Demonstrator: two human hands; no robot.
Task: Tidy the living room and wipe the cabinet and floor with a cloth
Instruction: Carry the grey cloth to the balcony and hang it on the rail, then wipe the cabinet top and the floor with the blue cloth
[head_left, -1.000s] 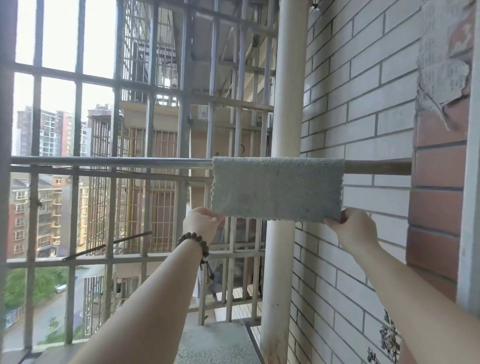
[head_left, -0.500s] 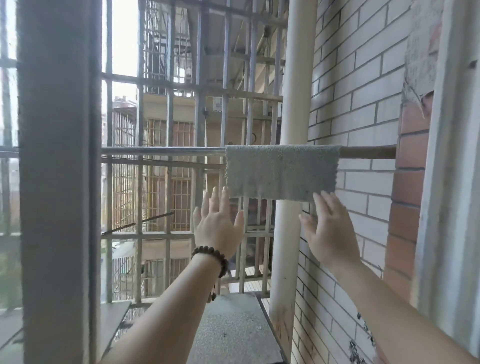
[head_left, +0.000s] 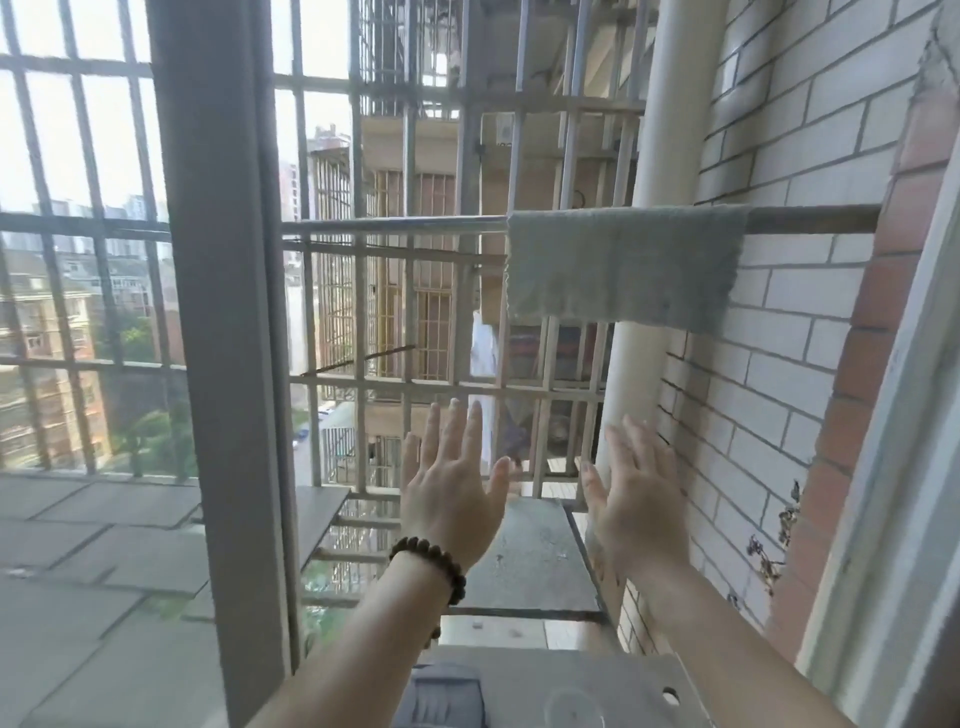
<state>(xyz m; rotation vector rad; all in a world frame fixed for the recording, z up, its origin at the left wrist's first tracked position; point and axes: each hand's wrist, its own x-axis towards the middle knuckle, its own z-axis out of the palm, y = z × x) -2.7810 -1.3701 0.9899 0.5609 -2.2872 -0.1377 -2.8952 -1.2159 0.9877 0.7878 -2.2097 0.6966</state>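
— Head view: where's the cloth?
— One grey cloth (head_left: 621, 265) hangs folded over the metal rail (head_left: 395, 225), beside the white brick wall (head_left: 810, 156).
— Hands?
— Two, left hand (head_left: 451, 491) and right hand (head_left: 636, 504), below it, fingers spread, holding nothing. One bead bracelet (head_left: 431, 561). Barred balcony.

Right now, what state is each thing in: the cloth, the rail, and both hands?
Cloth: draped over the rail, hanging flat, nobody holding it.
Rail: horizontal, carrying the cloth near its wall end.
Left hand: open, fingers spread, below the cloth, touching nothing.
Right hand: open, fingers straight, empty, beside the brick wall.
Bracelet: on the left wrist.
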